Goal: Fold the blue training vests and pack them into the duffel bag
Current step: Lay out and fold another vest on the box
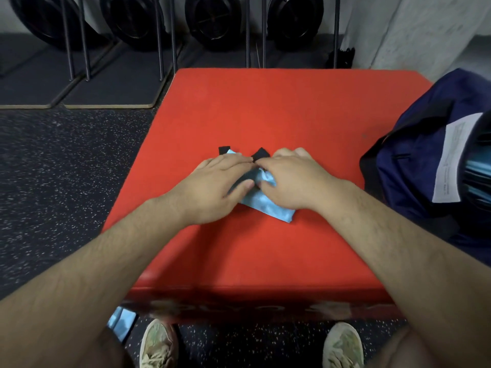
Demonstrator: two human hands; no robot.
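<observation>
A light blue training vest [261,201] with black trim tabs lies folded small in the middle of a red padded block [279,107]. My left hand [218,181] lies flat on its left part, fingers straight and pressing down. My right hand [289,179] rests on its right part, fingers bent over the far edge near a black tab [261,154]. A navy duffel bag [414,166] stands open at the block's right edge, with light blue fabric [478,176] visible inside its mouth and a white label [451,158] on it.
Another piece of light blue fabric [121,324] hangs low by my left leg. My two shoes [159,343] stand on the speckled black floor. Black weight plates [212,19] on metal racks line the wall behind the block.
</observation>
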